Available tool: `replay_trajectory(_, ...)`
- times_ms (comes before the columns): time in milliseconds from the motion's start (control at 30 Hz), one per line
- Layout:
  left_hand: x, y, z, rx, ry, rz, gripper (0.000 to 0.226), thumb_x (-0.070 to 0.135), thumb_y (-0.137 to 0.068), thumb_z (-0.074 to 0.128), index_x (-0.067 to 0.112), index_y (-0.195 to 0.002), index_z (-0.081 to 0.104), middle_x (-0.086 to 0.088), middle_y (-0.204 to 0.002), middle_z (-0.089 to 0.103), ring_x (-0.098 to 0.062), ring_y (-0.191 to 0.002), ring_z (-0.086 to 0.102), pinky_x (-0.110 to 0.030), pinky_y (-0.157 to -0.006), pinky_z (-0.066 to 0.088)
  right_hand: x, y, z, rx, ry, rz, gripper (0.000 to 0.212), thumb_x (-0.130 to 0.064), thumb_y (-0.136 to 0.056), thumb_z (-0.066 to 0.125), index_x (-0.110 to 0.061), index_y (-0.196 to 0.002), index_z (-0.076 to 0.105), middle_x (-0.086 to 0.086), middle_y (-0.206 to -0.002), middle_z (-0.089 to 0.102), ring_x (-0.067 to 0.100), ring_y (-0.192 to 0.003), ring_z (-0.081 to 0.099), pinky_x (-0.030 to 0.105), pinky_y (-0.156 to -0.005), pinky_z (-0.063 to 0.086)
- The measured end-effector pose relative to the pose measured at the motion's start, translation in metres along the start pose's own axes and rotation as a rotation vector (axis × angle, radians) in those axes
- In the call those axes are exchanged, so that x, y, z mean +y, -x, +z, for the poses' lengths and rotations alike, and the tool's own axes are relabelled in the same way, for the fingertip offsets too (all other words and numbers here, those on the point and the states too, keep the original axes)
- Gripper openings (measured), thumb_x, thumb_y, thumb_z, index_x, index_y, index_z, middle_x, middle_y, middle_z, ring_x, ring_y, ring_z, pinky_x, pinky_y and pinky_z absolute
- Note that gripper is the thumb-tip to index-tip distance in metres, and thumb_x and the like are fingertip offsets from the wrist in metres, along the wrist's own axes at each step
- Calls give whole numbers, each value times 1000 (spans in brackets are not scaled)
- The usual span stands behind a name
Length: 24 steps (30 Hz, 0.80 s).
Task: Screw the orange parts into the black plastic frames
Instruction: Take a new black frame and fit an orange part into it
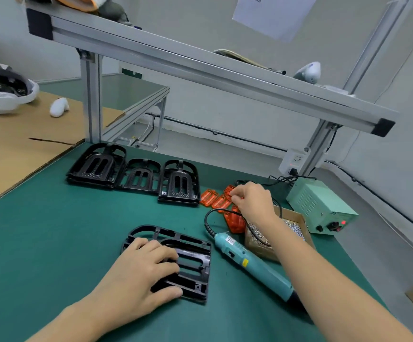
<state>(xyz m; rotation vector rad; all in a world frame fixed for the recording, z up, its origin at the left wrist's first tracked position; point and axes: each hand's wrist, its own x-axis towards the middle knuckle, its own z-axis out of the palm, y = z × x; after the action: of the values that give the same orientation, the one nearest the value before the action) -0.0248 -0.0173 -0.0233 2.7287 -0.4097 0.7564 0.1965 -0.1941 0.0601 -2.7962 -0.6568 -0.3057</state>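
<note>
The left hand (148,265) lies on the near black frame (190,262) with fingers mostly straight, pressing it flat on the green mat (52,230), probably so it does not slide. The right hand (252,201) reaches far right to the orange parts (215,201), its fingers curled and pinching one. The electric screwdriver (247,260) rests beside the frame, near the box of screws (292,228), ready for fastening. More frames (136,174) wait in a far row.

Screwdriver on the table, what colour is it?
Teal, with a black tip: the screwdriver, seen from the head view.
</note>
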Motion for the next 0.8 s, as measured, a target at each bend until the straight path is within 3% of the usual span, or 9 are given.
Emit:
replay_trajectory(167,0,2,-1,5,5,11,38,63,-87,47,34,-92,71,20,-103,61,-4,-88,56,-24,-86,32,-10,-27,18,-189,184,15,21,-29,-95,59,-29,-114,69,-1,-122,65,24,-122,47,42,-103,27)
replay_trajectory(367,2,2,-4,4,-5,7,38,62,-86,49,34,-93,73,18,-103,63,-4,-88,56,-22,-86,31,-28,-40,31,-350,234,26,27,-34,-92,64,-20,-114,68,2,-115,67,26,-115,55,47,-106,24)
replay_trajectory(633,2,3,-3,-10,4,9,37,63,-87,47,36,-94,71,19,-105,62,-3,-90,55,-23,-87,31,-34,-39,38,-271,339,-37,17,-19,-89,65,-17,-105,67,3,-107,68,25,-101,60,41,-99,33)
replay_trajectory(800,-1,4,-7,-45,40,42,34,61,-90,47,35,-91,69,19,-105,61,-4,-90,55,-23,-88,32,-31,-34,24,-162,159,-19,16,-18,-87,62,-19,-102,70,2,-105,70,23,-98,63,37,-94,46)
